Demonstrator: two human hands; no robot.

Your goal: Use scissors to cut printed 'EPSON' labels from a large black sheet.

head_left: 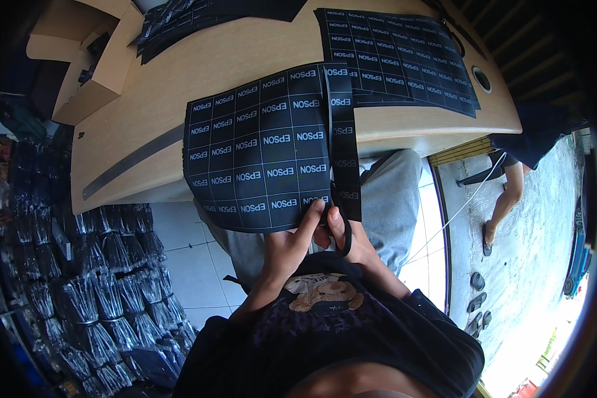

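A black sheet printed with a white grid of lettering lies partly on the table and hangs over its near edge above my lap. My left hand pinches its lower edge, thumb on top and fingers mostly hidden beneath. Close beside it, my right hand is closed on black-handled scissors, with a dark loop showing near the thumb. The blades are hard to make out against the sheet. A slit runs up the sheet's right side, setting off a narrow strip along that edge.
On the wooden table are more printed sheets, a long metal ruler and an open cardboard box. Many plastic-wrapped black bundles stand at left. At right, a person's leg and several sandals are visible.
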